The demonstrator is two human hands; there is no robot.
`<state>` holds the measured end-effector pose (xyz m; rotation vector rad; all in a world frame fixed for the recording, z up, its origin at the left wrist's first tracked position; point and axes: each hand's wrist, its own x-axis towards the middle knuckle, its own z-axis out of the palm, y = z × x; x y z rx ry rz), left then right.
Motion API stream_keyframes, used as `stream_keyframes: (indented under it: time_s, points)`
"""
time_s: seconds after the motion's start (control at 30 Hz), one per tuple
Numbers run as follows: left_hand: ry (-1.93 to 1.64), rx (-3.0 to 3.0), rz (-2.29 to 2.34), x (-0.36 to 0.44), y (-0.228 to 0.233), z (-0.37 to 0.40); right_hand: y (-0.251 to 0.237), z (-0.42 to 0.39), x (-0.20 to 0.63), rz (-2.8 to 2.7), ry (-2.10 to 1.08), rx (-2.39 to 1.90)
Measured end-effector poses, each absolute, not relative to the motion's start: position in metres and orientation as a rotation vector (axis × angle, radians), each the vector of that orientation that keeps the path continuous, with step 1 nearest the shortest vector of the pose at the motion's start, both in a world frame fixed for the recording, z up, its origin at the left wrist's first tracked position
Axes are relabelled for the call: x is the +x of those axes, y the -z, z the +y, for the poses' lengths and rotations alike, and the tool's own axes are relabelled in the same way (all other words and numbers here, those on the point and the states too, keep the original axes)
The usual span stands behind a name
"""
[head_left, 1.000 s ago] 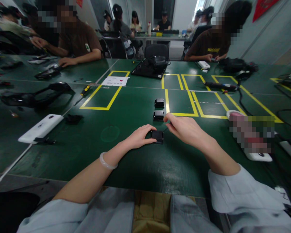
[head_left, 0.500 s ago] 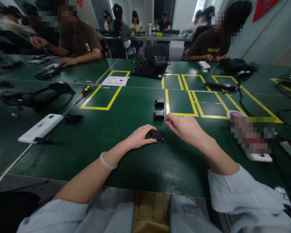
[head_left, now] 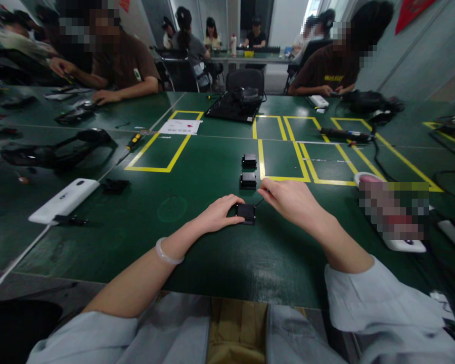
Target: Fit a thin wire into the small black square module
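Head view. A small black block [head_left: 246, 214] was shown lying on the tabletop [head_left: 208, 268], between the person's two hands. Its left end was pinched between the thumb and fingers of the left hand [head_left: 222, 213]. In the right hand [head_left: 286, 199], with fingertips drawn together, a thin dark rod [head_left: 260, 202] was held, its tip directed at the block's right edge; whether contact was made there could not be told. The block was judged to be light, stiff and smooth-faced, hence liable to slide under a sideways push, and any fine parts along its edges were presumed the most fragile; a hold was thought best taken across its near and far edges, with the top face spared heavy pressure. Beyond it, a middle black unit [head_left: 247, 180] and a far black unit [head_left: 249, 161] were aligned in a row. The supporting surface was green, hard and faintly glossy, and was marked with yellow tape outlines [head_left: 167, 170]. A white sheet [head_left: 180, 126], a yellow-and-black screwdriver [head_left: 133, 142] and a white case [head_left: 65, 200] were placed toward the left. Across the surface, two co-workers in brown shirts were seated, one at left [head_left: 127, 63] and one at right [head_left: 326, 68]; farther back, another table was occupied by several people.
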<state>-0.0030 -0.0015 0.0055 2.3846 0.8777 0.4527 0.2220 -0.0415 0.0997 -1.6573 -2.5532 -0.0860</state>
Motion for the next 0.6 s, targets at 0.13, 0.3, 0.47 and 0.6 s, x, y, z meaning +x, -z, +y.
stream_keyframes:
  time_s: [0.13,0.3,0.47,0.6]
  points:
    - [-0.456,2.39,0.875,-0.0028,-0.0058,-0.0017,-0.0964,-0.0403,0.222,-2.55,0.06,-1.624]
    - [-0.464,2.387,0.877,-0.0026,-0.0061,-0.0022,-0.0958,-0.0427,0.2232,-2.531,-0.035,-1.51]
    - [-0.45,2.388,0.875,-0.0026,-0.0059,-0.0021,-0.0996,-0.0428,0.2226,-2.55,0.01,-1.584]
    - [-0.451,2.391,0.88,-0.0023,-0.0059,-0.0023,-0.0994,-0.0415,0.222,-2.573,0.097,-1.669]
